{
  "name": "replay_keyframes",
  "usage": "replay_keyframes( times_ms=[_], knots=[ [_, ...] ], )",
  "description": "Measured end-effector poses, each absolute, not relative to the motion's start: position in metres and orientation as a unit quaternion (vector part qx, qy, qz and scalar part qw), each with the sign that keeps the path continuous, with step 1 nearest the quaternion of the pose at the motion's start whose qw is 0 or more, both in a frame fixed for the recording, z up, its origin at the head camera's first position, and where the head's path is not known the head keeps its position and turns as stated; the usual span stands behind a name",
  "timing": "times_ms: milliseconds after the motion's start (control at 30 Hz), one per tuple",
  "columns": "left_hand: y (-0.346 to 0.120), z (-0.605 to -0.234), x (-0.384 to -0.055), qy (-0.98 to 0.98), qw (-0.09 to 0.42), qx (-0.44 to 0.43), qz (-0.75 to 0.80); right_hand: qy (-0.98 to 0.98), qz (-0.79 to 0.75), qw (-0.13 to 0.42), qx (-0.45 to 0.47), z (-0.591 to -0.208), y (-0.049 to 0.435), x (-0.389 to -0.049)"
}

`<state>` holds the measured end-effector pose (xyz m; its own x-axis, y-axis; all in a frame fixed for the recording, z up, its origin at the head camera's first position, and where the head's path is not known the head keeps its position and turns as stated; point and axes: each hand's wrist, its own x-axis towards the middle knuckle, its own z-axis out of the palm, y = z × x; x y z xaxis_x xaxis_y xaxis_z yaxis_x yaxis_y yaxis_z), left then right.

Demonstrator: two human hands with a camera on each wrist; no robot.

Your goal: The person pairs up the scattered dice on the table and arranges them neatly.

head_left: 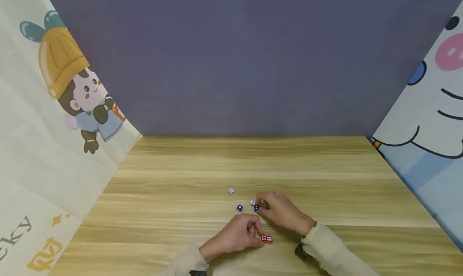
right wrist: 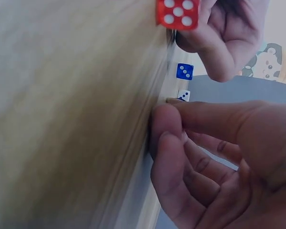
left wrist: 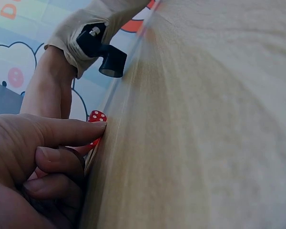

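Note:
Two red dice (head_left: pixel 266 239) with white pips sit side by side on the wooden table. My left hand (head_left: pixel 239 233) pinches the left one between thumb and index finger; its red face (left wrist: pixel 97 116) shows past the fingertip in the left wrist view. Farther forward and to the right, my right hand (head_left: pixel 283 212) has thumb and index finger at a dark blue die (head_left: pixel 256 208), pinching it on the table. The fingers mostly cover that die in the right wrist view. Just beyond it is a white die (head_left: pixel 253 202).
Another blue die (head_left: pixel 240 208) lies left of the right hand. A second white die (head_left: pixel 231 191) rests farther back. A grey panel (head_left: pixel 253 66) rises behind the wooden table (head_left: pixel 162 187), with printed panels on both sides.

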<state>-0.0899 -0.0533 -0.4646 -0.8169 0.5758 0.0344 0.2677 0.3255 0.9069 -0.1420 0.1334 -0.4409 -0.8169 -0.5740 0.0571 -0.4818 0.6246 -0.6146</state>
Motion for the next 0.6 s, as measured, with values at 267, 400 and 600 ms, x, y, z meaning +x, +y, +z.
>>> replay_keyframes(
  times_ms=[267, 400, 600],
  knots=[
    [-0.053, -0.464, -0.088, 0.796, 0.158, 0.255, 0.525, 0.902, -0.314, 0.066, -0.289, -0.441, 0.134, -0.140],
    [-0.053, -0.465, -0.088, 0.795, 0.161, 0.263, 0.522, 0.903, -0.327, 0.040, -0.276, -0.439, 0.135, -0.137],
    [-0.054, -0.463, -0.090, 0.793, 0.167, 0.265, 0.522, 0.899, -0.337, 0.017, -0.280, -0.433, 0.149, -0.129]
  ],
)
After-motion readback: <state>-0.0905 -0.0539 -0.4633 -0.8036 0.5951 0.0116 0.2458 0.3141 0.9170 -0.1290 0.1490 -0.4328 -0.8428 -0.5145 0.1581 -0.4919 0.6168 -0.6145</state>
